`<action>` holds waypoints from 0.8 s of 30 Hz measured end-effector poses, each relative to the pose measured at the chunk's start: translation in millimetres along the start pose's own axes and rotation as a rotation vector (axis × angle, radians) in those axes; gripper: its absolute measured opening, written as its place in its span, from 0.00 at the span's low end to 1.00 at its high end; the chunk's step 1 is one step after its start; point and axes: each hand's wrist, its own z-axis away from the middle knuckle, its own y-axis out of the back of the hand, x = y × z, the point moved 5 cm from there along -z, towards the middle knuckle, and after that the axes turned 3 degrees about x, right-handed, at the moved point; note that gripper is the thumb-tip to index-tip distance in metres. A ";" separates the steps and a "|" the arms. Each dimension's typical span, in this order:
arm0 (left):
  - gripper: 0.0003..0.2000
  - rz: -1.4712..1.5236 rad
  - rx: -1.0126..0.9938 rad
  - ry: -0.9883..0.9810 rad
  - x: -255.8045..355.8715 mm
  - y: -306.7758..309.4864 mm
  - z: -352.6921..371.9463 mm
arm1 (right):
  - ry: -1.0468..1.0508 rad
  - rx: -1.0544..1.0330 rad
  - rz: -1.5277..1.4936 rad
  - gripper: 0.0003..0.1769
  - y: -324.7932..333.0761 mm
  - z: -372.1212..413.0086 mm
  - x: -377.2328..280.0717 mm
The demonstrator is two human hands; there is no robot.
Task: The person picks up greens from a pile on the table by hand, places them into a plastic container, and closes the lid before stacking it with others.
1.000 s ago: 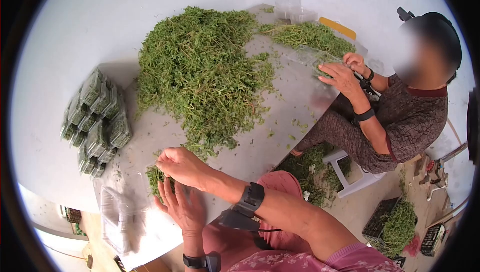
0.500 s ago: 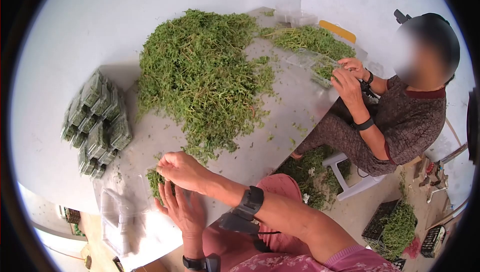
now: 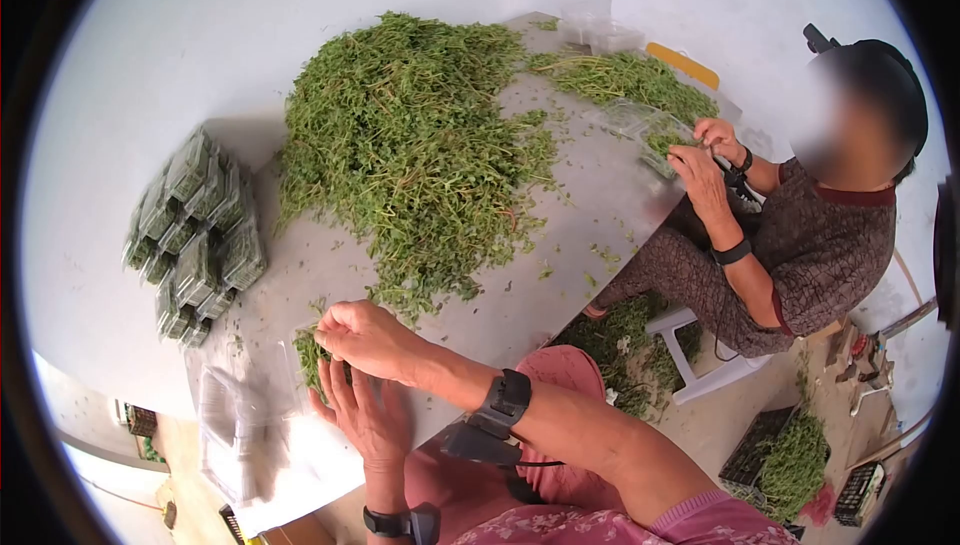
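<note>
Close to the near-left table edge, a clear plastic box (image 3: pixel 290 400) with its lid folded out holds leafy green sprigs (image 3: pixel 309 357). My right hand (image 3: pixel 368 342) reaches over it with fingers pinched together on some of the sprigs at the box's top. Just below, my left hand (image 3: pixel 368 423) lies with its fingers stretched out along the near side of the box, fingertips touching the greens. The right hand partly covers the box and the left fingertips. A large heap of the same greens (image 3: pixel 410 145) lies beyond my hands.
Filled clear boxes (image 3: pixel 195 245) are stacked at the left by the wall. A person (image 3: pixel 820 235) sits at the right, both hands on another open box (image 3: pixel 655 150). A white stool (image 3: pixel 690 360) and a black crate (image 3: pixel 755 450) with greens stand on the floor.
The view has shifted slightly. My right fingers stay pinched at the box with little movement. The other person's hands have shifted a little over their box.
</note>
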 end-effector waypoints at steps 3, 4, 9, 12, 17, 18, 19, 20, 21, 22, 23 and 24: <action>0.28 -0.007 -0.006 0.007 0.1 0.3 -1.0 | -0.002 -0.014 0.019 0.17 -0.4 -0.3 0.4; 0.28 -0.009 -0.005 0.008 -0.5 -0.5 -1.1 | -0.006 -0.015 0.022 0.17 -0.9 -0.8 1.8; 0.28 -0.005 -0.008 0.006 -1.5 -0.8 -1.0 | -0.007 -0.026 0.021 0.16 -1.3 0.6 -0.2; 0.29 0.004 0.001 0.011 -0.9 0.0 -1.8 | 0.004 -0.021 0.017 0.16 -2.2 1.5 -0.5; 0.30 0.011 -0.006 0.014 -1.2 0.1 -1.8 | 0.016 -0.019 0.043 0.16 -5.6 0.5 5.6; 0.30 0.013 -0.006 0.014 -1.2 0.1 -1.9 | 0.016 -0.025 0.047 0.16 -6.2 0.9 5.4; 0.30 0.015 -0.006 0.014 -1.1 0.4 -2.1 | 0.015 -0.031 0.051 0.16 -6.6 1.5 5.0; 0.31 0.017 -0.006 0.013 -0.9 0.7 -2.5 | 0.015 -0.036 0.056 0.16 -6.8 1.9 4.5; 0.31 0.016 -0.008 0.015 -0.8 0.7 -2.7 | 0.007 -0.038 0.048 0.16 -7.1 2.2 5.0; 0.31 0.016 -0.010 0.017 -0.8 0.7 -2.7 | -0.001 -0.039 0.040 0.16 -7.7 2.4 5.8; 0.31 0.015 -0.014 0.018 -0.3 0.7 -3.1 | -0.010 -0.039 0.031 0.16 -7.8 2.5 6.5; 0.30 0.013 -0.006 0.013 0.9 1.6 -4.0 | -0.006 -0.040 0.032 0.15 -8.0 2.5 6.1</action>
